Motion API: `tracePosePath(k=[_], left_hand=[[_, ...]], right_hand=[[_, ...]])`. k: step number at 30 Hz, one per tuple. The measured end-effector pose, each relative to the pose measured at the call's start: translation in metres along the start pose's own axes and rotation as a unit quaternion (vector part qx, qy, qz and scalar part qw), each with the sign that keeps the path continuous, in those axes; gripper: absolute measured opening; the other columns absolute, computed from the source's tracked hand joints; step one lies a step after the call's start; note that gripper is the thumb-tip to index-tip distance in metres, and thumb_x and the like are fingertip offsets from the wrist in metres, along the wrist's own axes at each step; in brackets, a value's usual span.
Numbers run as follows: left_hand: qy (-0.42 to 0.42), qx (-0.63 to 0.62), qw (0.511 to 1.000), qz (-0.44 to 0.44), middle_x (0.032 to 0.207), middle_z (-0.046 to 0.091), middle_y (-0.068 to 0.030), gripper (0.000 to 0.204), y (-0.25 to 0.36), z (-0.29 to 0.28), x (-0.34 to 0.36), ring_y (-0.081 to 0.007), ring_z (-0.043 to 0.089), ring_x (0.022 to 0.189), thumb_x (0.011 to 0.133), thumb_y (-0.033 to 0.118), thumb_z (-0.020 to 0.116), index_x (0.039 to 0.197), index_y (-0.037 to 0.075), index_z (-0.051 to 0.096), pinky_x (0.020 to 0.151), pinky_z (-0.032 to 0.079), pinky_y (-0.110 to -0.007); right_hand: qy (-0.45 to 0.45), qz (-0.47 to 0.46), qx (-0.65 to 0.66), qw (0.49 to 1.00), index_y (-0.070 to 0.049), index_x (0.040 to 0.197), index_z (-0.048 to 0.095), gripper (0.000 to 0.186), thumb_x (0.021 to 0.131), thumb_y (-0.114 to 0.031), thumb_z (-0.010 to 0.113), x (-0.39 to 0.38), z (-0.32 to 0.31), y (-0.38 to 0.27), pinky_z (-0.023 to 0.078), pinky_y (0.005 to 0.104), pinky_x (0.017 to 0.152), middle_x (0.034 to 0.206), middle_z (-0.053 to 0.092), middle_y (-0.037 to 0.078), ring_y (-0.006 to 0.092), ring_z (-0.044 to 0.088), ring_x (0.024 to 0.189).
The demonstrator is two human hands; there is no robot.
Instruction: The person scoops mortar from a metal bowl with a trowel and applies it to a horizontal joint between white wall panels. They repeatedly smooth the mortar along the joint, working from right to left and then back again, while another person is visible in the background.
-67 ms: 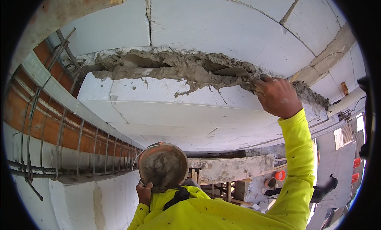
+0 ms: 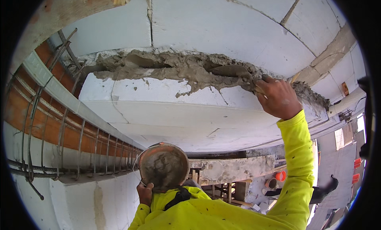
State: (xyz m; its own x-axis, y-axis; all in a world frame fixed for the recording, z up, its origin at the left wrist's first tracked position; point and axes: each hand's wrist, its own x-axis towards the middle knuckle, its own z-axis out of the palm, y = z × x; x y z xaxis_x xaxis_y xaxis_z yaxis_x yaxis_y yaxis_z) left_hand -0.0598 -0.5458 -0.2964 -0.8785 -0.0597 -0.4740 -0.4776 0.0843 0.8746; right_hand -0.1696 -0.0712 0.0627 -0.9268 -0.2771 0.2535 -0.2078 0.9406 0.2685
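My right hand is closed around the handle of a trowel, whose grey, mortar-smeared blade lies against wet mortar. That mortar fills the ledge between the upright white block wall and the top of the white blocks, with smears running down their front face. Low in the view, my left hand grips the rim of an orange bucket near my body. Grey mortar sits inside it, and a thin wire handle hangs at its side.
Steel rebar and a pale metal channel run along the left. A wooden board crosses the upper left. Below stands a mortar-stained plank. Further down at the right are an orange bucket and a dark-clothed person.
The trowel blade has tilted slightly, showing more of its flat face against the mortar. My left hand and the bucket have hardly moved.
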Motion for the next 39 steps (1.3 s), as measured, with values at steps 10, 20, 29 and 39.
tracePosePath(k=[10,20,29,39], left_hand=[[-0.004,-0.032,0.999,0.007,0.106,0.069,-0.0078,0.037,-0.009,0.001,0.000,-0.0182,0.063,0.093,0.078,0.003,0.064,0.114,-0.007,0.065,0.088,0.049,-0.031],[0.023,-0.069,0.997,0.027,0.106,0.068,-0.0065,0.037,-0.015,0.004,-0.004,-0.0174,0.061,0.093,0.078,0.003,0.064,0.113,-0.006,0.064,0.087,0.048,-0.030],[-0.005,-0.098,0.995,0.011,0.112,0.067,-0.0075,0.040,-0.012,0.007,0.000,-0.0173,0.061,0.097,0.080,0.003,0.063,0.118,-0.007,0.063,0.089,0.048,-0.030],[0.001,-0.066,0.998,-0.015,0.111,0.067,-0.0086,0.038,-0.017,0.013,-0.001,-0.0175,0.062,0.094,0.083,0.004,0.061,0.119,-0.006,0.062,0.086,0.051,-0.031]], right_hand=[[0.009,0.015,0.019,1.000,-0.003,0.110,0.067,0.026,0.087,-0.014,0.063,0.041,0.002,-0.030,0.055,0.0467,0.068,0.086,0.067,0.019,0.0381,0.066,0.074],[-0.020,0.121,0.014,0.992,-0.003,0.111,0.070,0.029,0.084,-0.013,0.068,-0.023,-0.002,0.029,0.056,0.0428,0.073,0.095,0.071,0.017,0.0354,0.068,0.081],[0.017,0.141,0.022,0.990,0.002,0.110,0.069,0.030,0.082,-0.009,0.075,-0.058,0.006,0.053,0.055,0.0395,0.074,0.096,0.071,0.019,0.0347,0.068,0.080],[-0.182,-0.099,0.224,0.952,0.003,0.108,0.064,0.026,0.085,-0.008,0.064,-0.098,0.100,-0.138,0.057,0.0443,0.066,0.099,0.067,0.019,0.0327,0.069,0.075]])
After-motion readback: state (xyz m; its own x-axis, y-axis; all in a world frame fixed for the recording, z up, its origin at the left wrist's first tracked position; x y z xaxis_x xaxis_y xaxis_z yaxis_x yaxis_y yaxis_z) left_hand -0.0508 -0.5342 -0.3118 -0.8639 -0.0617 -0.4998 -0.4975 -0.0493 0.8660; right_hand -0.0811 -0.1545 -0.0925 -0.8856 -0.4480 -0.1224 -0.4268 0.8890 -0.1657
